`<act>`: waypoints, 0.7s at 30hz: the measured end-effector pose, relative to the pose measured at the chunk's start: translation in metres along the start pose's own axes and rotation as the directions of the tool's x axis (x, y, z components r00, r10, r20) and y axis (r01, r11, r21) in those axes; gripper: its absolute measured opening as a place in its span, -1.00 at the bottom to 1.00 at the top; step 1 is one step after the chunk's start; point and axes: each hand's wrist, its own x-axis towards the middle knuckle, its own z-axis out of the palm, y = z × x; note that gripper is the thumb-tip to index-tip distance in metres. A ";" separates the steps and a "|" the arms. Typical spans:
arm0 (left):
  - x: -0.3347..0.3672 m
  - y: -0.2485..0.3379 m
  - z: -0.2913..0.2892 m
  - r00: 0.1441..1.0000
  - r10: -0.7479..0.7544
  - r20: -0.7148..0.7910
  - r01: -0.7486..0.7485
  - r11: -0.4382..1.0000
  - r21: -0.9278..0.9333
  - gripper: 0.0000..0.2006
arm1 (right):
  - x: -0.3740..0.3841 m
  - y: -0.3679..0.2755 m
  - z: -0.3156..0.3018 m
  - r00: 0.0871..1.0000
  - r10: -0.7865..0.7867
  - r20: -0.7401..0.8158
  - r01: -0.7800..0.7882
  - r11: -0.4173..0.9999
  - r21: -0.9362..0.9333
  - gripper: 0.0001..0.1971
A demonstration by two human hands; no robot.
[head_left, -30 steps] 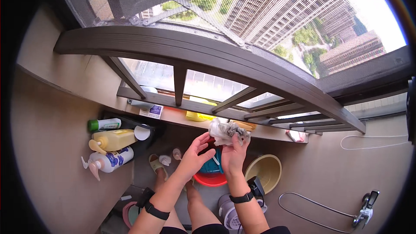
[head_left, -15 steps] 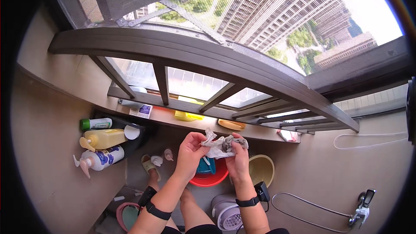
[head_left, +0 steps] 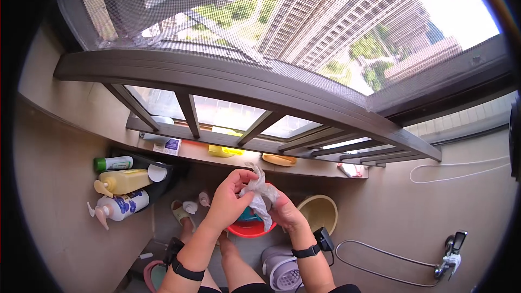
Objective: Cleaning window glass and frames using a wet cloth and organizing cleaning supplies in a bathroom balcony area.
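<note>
A crumpled whitish cloth (head_left: 258,196), thin and limp like a wipe, is stretched between my two hands. My left hand (head_left: 229,197) pinches its upper left part between thumb and fingers. My right hand (head_left: 287,212) grips its right side, with the fingertips partly hidden behind the folds. One end of the cloth sticks up above the hands and another hangs down between them. Right below is a red basin (head_left: 251,231) with a blue-green thing (head_left: 248,215) inside, mostly covered by the hands and cloth.
A beige basin (head_left: 330,211) and a grey-lilac mop bucket (head_left: 271,258) stand to the right. Bottles (head_left: 124,181) fill a wall rack at left. Before me, the window ledge (head_left: 252,164) holds a yellow container (head_left: 225,150) and an orange-tan brush-like item (head_left: 279,159) under window bars (head_left: 239,87). A shower tap (head_left: 450,255) is at right.
The cloth was bunched across both hands with a dark grey patch showing; now it is drawn out lengthwise and hangs lower. My right hand has turned and dropped slightly. The whole view has shifted a little.
</note>
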 end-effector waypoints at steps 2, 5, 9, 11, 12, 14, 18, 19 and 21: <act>0.000 0.002 -0.009 0.994 0.103 -0.039 -0.091 0.967 0.238 -0.69 | 0.004 0.002 0.003 0.996 0.027 -0.083 -0.045 0.976 -0.215 -0.48; 0.003 0.009 -0.034 0.965 0.134 -0.224 -0.007 0.871 0.492 -0.68 | 0.007 -0.010 0.008 0.940 -0.092 -0.328 0.094 0.996 -0.011 -0.60; 0.006 -0.005 -0.069 0.838 0.256 -0.482 -0.035 0.906 0.421 -0.71 | 0.027 -0.040 0.044 0.619 -0.580 -0.530 0.571 0.796 -0.204 -0.62; 0.001 -0.012 -0.076 0.838 0.243 -0.489 -0.037 0.919 0.393 -0.73 | 0.050 -0.046 0.061 0.390 -0.735 -0.555 0.606 0.659 -0.446 -0.60; -0.003 -0.017 -0.076 0.861 0.185 -0.474 -0.040 0.954 0.298 -0.73 | 0.064 -0.050 0.068 0.142 -0.854 -0.500 0.556 0.487 -0.674 -0.58; -0.010 -0.025 -0.071 0.904 0.087 -0.418 -0.012 0.984 0.180 -0.74 | 0.107 -0.060 0.067 -0.097 -0.979 -0.181 0.339 0.138 -0.931 -0.61; -0.020 -0.050 -0.062 0.948 -0.056 -0.313 0.092 0.991 0.100 -0.76 | 0.185 -0.059 -0.020 -0.207 -0.943 0.261 -0.195 -0.222 -0.955 -0.68; -0.025 -0.058 -0.068 0.951 -0.057 -0.305 0.091 0.991 0.098 -0.76 | 0.194 -0.053 -0.025 -0.230 -0.924 0.305 -0.260 -0.243 -0.934 -0.73; -0.038 -0.068 -0.081 0.946 -0.066 -0.316 0.108 0.987 0.117 -0.76 | 0.195 -0.019 -0.015 -0.090 -0.995 0.037 -0.067 -0.031 -0.997 -0.72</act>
